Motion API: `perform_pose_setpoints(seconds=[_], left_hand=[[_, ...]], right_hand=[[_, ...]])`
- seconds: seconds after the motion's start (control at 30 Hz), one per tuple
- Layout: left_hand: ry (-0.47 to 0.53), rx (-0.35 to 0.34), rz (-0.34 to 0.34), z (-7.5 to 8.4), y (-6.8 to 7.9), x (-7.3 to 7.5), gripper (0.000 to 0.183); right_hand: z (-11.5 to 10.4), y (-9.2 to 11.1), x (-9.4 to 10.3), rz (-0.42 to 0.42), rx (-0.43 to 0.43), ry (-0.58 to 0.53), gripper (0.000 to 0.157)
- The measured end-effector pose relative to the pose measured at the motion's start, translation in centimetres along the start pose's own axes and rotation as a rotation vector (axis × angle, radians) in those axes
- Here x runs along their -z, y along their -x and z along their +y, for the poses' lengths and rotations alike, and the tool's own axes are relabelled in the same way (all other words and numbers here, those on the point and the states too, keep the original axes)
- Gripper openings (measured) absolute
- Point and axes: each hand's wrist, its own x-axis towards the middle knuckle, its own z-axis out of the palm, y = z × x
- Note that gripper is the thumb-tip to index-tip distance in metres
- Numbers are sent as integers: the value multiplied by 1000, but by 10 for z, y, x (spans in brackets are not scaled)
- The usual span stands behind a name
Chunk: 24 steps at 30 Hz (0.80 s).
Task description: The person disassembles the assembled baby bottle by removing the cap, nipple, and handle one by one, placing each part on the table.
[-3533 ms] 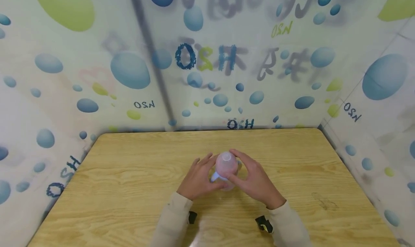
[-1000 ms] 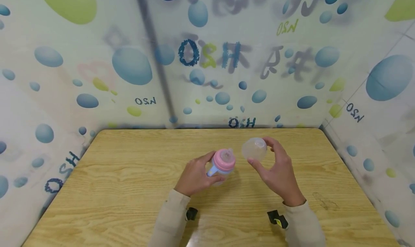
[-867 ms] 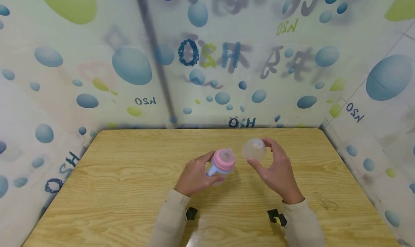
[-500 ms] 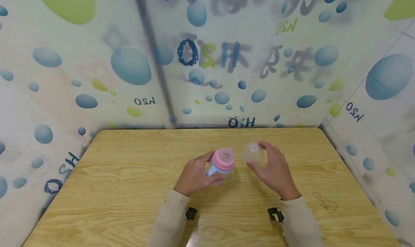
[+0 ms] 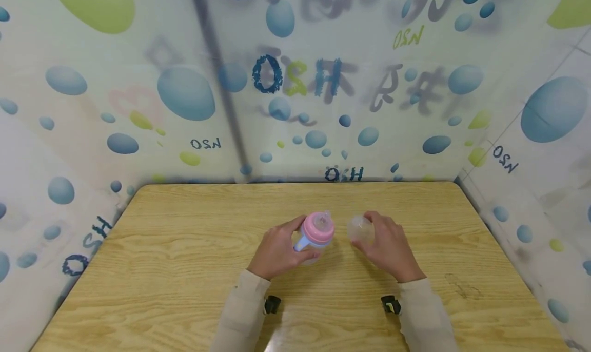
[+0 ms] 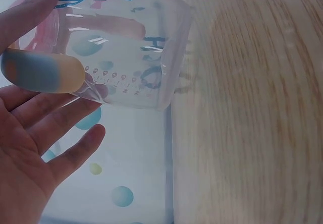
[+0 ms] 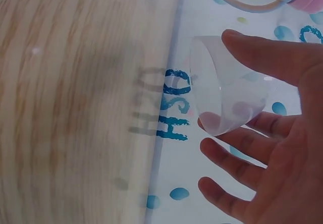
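Observation:
My left hand (image 5: 277, 252) grips a clear baby bottle (image 5: 318, 228) with a pink collar and a see-through spout on top. A blue handle (image 5: 302, 243) sticks out of its side in the head view; in the left wrist view an orange-and-blue handle (image 6: 43, 71) lies by the thumb. Measuring marks and printed pictures show on the bottle's wall. Right of the bottle, my right hand (image 5: 390, 247) pinches a clear domed cap (image 5: 360, 230) between thumb and fingers. In the right wrist view the rim of the cap (image 7: 234, 85) faces the tabletop; contact with it cannot be told.
A wooden table (image 5: 198, 239) lies under both hands, with a faint dark mark (image 5: 463, 286) at right. Patterned walls (image 5: 295, 131) with blue and green drops stand behind and at both sides. Black bands (image 5: 272, 305) show at the wrists.
Earlier the cap sat over the bottle's top between both hands; then it was off, in the right hand. Since then that hand has lowered the cap toward the table. The left hand holds still.

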Motion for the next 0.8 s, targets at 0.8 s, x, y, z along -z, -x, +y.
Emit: perform_pose_setpoints(seconds=[0.8], left_hand=[[-3, -9, 2, -1, 0, -2, 75]], right_hand=[[7, 0, -10, -143, -28, 83, 61]])
